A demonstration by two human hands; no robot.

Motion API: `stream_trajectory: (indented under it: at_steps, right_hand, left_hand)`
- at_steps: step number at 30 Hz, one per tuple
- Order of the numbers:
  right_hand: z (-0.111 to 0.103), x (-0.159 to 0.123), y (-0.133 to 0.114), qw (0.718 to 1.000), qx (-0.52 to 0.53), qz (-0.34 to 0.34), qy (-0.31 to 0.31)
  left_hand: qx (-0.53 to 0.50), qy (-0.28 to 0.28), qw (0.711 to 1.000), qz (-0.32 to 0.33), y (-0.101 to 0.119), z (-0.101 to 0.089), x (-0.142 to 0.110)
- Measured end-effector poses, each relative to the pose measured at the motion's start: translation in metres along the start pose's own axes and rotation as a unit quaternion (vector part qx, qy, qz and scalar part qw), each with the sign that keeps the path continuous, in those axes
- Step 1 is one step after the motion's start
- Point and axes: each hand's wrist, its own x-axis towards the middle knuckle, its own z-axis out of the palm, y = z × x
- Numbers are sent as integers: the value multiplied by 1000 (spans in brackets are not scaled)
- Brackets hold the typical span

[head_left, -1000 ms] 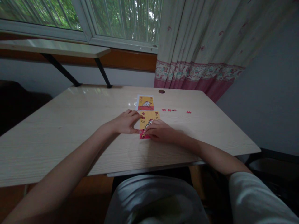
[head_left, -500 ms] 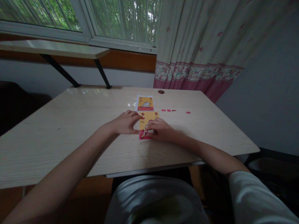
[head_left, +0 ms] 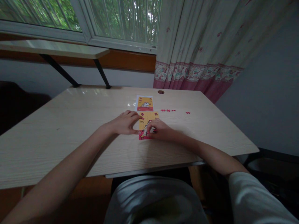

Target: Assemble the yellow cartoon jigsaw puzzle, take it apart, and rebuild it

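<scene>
A jigsaw puzzle [head_left: 149,116], yellow above and red below with a white cartoon animal, lies on the table in front of me. My left hand [head_left: 127,123] rests at its left side, thumb and forefinger spread apart and touching its edge. Over the lower right part is my right hand [head_left: 160,129], its fingers curled toward the thumb at the puzzle's surface. Whatever is between those fingertips is too small and too covered to make out. Just beyond the puzzle lies a printed picture card [head_left: 145,103] with a similar design and a white border.
Several small red puzzle pieces [head_left: 168,110] lie in a row right of the puzzle, with one more red piece [head_left: 187,113] farther right. A raised shelf [head_left: 70,49] on black legs stands at the back left. A round hole [head_left: 161,92] is near the table's back edge.
My right hand's fingertips have shifted slightly right and drawn in, showing more of the puzzle's lower part. My left hand stays in place.
</scene>
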Motion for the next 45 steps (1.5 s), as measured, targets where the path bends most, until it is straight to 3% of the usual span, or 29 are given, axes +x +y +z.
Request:
stream_trajectory:
  at_steps: [3,7,12,19,25,28,31,37,40,45]
  right_hand:
    - [-3,0,0,996,72,61,-2]
    - [-3,1,8,972,186,135,46]
    - [-1,4,16,958,229,141,100]
    - [-6,3,7,970,189,99,112]
    - [-2,4,6,956,218,135,142]
    - [-4,4,2,961,179,136,161]
    - [-6,3,1,964,102,111,220]
    - [-3,3,9,956,-58,-19,286]
    - [-1,3,11,941,-102,-61,316]
    - [-4,1,8,936,-154,-66,310]
  left_hand:
    - [-12,1,1000,4,0,-1,0]
    - [-56,30,998,20,3,-6,2]
    - [-180,79,980,32,23,-9,9]
    - [-349,91,930,-67,41,-3,16]
    - [-380,82,919,-60,45,-5,16]
    - [-363,90,925,-65,44,-3,17]
    - [-358,120,920,-99,39,4,19]
    - [-516,185,823,-151,39,14,23]
    - [-557,181,796,-152,43,13,23]
    - [-551,139,809,-152,42,6,20]
